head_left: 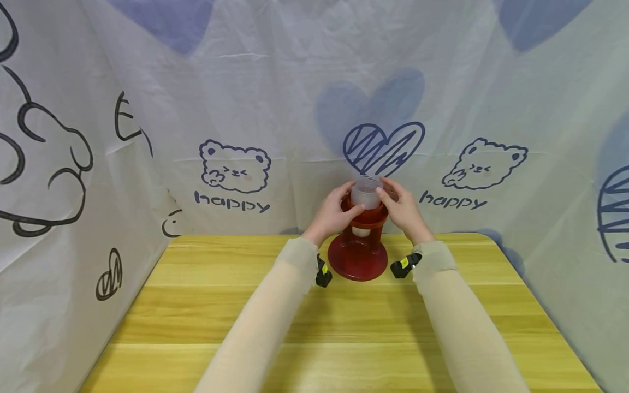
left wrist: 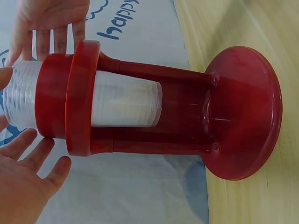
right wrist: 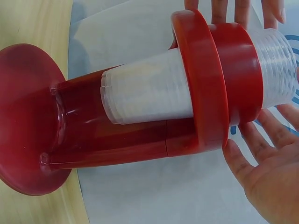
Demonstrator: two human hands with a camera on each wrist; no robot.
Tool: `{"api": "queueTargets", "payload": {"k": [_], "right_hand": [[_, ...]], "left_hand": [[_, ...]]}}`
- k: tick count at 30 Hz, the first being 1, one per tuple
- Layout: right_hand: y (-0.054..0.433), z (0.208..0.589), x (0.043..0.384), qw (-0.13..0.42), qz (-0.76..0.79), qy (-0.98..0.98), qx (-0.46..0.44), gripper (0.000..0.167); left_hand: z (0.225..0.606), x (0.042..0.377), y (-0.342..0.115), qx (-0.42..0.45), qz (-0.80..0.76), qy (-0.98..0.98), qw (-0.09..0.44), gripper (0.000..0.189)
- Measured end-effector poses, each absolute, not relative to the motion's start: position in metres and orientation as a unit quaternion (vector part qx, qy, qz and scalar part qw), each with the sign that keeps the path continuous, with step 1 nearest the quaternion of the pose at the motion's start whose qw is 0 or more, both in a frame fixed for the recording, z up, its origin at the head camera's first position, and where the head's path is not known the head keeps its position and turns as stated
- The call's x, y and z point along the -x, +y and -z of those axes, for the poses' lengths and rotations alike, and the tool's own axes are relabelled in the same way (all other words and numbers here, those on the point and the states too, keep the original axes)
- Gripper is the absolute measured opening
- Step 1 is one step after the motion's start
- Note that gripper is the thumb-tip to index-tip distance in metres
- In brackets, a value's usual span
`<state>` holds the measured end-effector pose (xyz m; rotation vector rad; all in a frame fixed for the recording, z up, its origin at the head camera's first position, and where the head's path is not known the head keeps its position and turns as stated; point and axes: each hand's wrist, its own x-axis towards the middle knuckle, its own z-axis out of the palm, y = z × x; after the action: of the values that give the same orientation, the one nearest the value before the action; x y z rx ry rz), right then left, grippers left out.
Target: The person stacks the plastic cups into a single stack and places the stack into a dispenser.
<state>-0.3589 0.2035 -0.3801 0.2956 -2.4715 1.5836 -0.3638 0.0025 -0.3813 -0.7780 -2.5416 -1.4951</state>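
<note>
A stack of clear plastic cups (head_left: 366, 192) stands upright in a red cup dispenser (head_left: 357, 259), its ribbed rims rising above the top collar. My left hand (head_left: 336, 214) holds the stack from the left, thumb across its front. From the other side my right hand (head_left: 404, 212) grips it, thumb also on the front. In the left wrist view, the lower cups (left wrist: 126, 100) hang below the red ring (left wrist: 79, 98), between the stand's legs. Fingers of the right hand (right wrist: 275, 172) lie beside the red collar (right wrist: 240, 74) in the right wrist view.
The dispenser's round base stands on a wooden table (head_left: 221, 305) near its back edge. A pale cloth (head_left: 295, 109) printed with hearts and bears hangs behind and at both sides. Small black cameras (head_left: 405, 266) are strapped to both wrists.
</note>
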Motion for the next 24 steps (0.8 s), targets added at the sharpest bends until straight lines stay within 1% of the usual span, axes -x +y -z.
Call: {"api": "queueTargets", "payload": {"k": [10, 16, 24], "right_hand": [[0.2028, 0.3832, 0.36, 0.097, -0.534, -0.834, -0.105, 0.058], [0.2038, 0.3851, 0.3597, 0.093, -0.53, -0.836, -0.109, 0.057], [0.2039, 0.3869, 0.3575, 0.083, -0.525, -0.841, -0.102, 0.056]], "left_hand": [[0.3836, 0.3613, 0.0014, 0.248, 0.449, -0.857, 0.052, 0.066], [0.3865, 0.3627, 0.0015, 0.264, 0.432, -0.859, 0.071, 0.065], [0.3877, 0.3621, 0.0015, 0.269, 0.432, -0.858, 0.071, 0.064]]}}
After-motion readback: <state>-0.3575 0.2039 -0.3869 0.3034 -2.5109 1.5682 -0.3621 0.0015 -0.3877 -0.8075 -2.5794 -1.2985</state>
